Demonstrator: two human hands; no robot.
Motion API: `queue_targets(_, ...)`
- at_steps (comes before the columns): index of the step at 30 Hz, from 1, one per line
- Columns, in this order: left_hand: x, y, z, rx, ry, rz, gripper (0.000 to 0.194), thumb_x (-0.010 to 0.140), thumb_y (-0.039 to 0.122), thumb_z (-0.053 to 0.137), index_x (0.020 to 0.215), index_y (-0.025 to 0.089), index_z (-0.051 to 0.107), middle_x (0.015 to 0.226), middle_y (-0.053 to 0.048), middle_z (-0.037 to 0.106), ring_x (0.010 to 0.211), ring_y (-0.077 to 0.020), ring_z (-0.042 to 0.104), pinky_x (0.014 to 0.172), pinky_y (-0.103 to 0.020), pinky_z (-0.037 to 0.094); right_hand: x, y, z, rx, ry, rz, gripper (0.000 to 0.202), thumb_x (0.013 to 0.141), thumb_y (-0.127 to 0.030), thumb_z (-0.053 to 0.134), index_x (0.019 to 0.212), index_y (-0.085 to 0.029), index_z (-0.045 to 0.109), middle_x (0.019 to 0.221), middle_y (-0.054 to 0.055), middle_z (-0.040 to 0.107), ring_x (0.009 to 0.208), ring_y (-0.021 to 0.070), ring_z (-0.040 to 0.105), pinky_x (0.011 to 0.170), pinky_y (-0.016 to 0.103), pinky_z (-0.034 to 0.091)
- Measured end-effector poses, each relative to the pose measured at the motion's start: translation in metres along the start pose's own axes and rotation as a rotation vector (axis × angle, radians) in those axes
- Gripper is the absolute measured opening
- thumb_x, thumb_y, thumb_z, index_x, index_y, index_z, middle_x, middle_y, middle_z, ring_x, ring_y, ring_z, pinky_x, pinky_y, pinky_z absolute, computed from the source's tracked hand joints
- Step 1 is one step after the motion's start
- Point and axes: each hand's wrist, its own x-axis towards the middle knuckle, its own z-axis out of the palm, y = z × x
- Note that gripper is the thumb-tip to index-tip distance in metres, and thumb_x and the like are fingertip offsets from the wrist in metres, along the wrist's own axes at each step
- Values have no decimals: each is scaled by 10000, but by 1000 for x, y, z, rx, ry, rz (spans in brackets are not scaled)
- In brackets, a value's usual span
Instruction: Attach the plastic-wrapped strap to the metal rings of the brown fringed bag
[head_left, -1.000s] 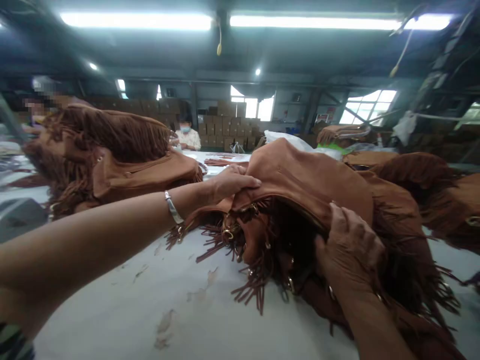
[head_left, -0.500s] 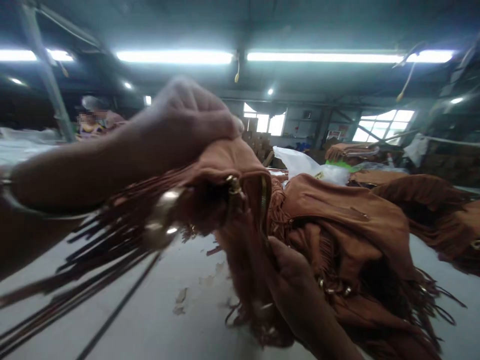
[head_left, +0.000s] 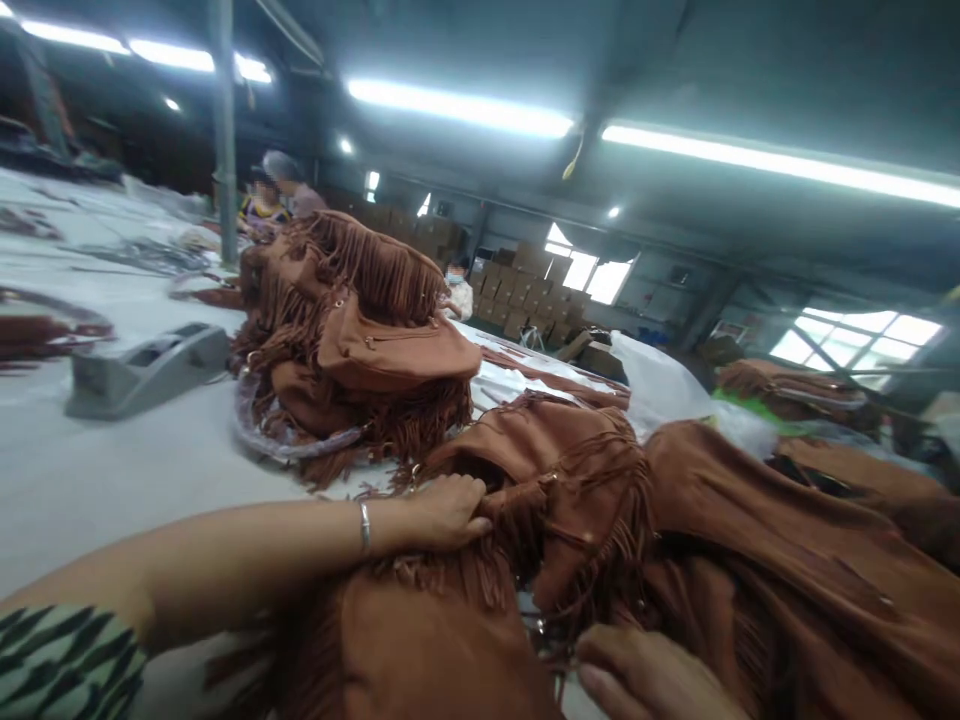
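Note:
A brown fringed bag (head_left: 555, 440) lies in front of me, and my left hand (head_left: 450, 512) is closed on its near edge, the thumb on top. Low in the view, my right hand (head_left: 649, 672) is near the fringes and metal rings between the bags; its fingers are slightly blurred and partly out of the frame. Another brown piece (head_left: 442, 645) with fringe lies below my left forearm. To the right spreads a larger brown bag (head_left: 780, 540) with a zip.
Several fringed bags are piled (head_left: 405, 350) at the back left, beside a grey tape dispenser (head_left: 146, 370) on the white table (head_left: 45, 480). A pole (head_left: 225, 130) rises behind. People (head_left: 281, 190) are farther back. White plastic (head_left: 660, 385) lies beyond the bags.
The view has swung left. The bag piece held up before my face is now down, my left hand has lowered to another bag, and my right hand has let go of the zipped edge.

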Motion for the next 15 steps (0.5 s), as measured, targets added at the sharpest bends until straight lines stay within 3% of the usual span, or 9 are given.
queue_targets(2,-4,-6,16,6,42,-7,362,820,430,477,991,121,555,988,-140,601,914,-299,569,782,-425,451,28,-8,-33,-28,10,-25,285,857,-315,404,797,-245,674,786,35,712,726,193,654,630,251,442)
queue_targets(4,-7,-10,23,19,91,39,311,835,395,461,990,140,549,1006,-120,589,946,-291,543,811,-438,437,73,-24,-64,-112,63,-73,298,878,-317,385,853,-234,670,843,39,713,783,202,651,689,273,452)
queue_targets(7,-9,-15,28,91,200,282,216,815,310,483,930,136,538,940,-90,581,847,-245,531,742,-405,440,167,-50,-89,-374,118,-174,274,893,-262,409,892,-213,679,896,47,709,839,203,643,740,285,457)
queue_targets(9,-7,-19,33,137,309,450,174,800,289,499,860,127,521,860,-80,569,759,-218,519,669,-387,429,235,-59,-90,-432,142,-175,279,922,-224,392,967,-199,666,979,65,694,920,198,627,802,297,448)
queue_targets(11,-2,-22,41,149,421,521,149,826,279,481,803,134,504,786,-68,556,709,-201,516,619,-370,410,295,-57,-84,-480,141,-157,250,939,-223,413,969,-176,657,972,75,682,916,186,625,815,311,458)
queue_targets(13,6,-25,51,157,510,552,152,863,241,438,748,151,482,706,-50,540,659,-182,515,573,-342,380,339,-45,-77,-524,135,-122,215,930,-292,491,998,-141,628,966,65,659,854,174,628,770,351,501)
queue_targets(15,14,-28,62,158,578,564,181,885,222,419,717,167,458,653,-29,521,621,-165,506,540,-316,349,363,-23,-69,-559,144,-106,248,910,-329,540,1059,-141,602,1019,63,635,855,173,625,749,365,524)
